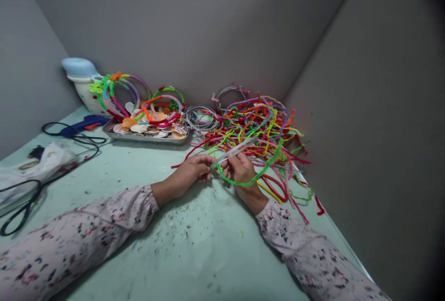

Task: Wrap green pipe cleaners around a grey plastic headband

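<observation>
Over the table, my right hand (242,171) pinches a thin whitish strip (239,147) between thumb and fingers. The strip slants up to the right, toward a heap of pipe cleaners. A green pipe cleaner (248,184) curves below and around my right wrist, one end meeting the strip's lower left end. At that joint the fingers of my left hand (196,171) close on the pipe cleaner; their exact grip is partly hidden. Right behind both hands lies the heap of many-coloured pipe cleaners (267,122).
Pipe-cleaner-wrapped hoops (139,89) rest on a metal tray (148,139) of shell-like discs. Coiled grey wire (200,118) lies beside it. At left are a blue-lidded container (81,81), a blue-handled tool (83,125), a black cable (86,153) and a plastic bag (48,162). Grey walls enclose the table.
</observation>
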Motion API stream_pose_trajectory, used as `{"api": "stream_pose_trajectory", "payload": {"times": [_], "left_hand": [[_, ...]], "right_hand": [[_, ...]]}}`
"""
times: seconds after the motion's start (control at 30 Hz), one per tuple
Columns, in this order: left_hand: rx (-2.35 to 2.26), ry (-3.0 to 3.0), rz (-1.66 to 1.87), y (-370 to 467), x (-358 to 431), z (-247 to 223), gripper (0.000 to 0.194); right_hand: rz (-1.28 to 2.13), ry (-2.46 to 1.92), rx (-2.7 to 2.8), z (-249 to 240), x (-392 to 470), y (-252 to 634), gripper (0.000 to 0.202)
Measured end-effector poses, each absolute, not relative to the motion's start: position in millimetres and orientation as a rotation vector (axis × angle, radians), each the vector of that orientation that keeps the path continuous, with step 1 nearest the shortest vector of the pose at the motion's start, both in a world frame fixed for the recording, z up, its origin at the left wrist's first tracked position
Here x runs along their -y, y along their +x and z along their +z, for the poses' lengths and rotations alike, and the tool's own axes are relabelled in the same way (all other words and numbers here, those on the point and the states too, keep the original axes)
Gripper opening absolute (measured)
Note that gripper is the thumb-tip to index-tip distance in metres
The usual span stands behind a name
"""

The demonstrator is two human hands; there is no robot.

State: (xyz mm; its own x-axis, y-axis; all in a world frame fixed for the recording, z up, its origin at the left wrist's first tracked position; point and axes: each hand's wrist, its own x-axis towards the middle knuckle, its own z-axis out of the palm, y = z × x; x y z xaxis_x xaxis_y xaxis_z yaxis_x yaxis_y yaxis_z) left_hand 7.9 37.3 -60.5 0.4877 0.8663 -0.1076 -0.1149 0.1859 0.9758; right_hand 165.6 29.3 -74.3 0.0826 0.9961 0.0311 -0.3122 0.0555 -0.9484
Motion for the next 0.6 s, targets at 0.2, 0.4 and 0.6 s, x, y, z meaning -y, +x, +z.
{"api": "stream_pose_trajectory", "payload": {"times": [0.2,0.4,0.6], "left_hand": [[-0.84,1.194,0.827,9.2,-37.6,-60.6,0.02],[-0.855,1.246,0.77,8.3,-38.0,-62.8,0.024],[-0.823,1.219,0.738,9.0,-37.4,-60.8,0.023]], "right_hand": [[1.283,-0.993,0.93,-75.2,-29.5,164.9,0.029],[1.272,-0.982,0.985,-76.2,-28.8,163.6,0.029],[1.323,-0.987,1.014,-75.1,-30.9,163.7,0.034]]}}
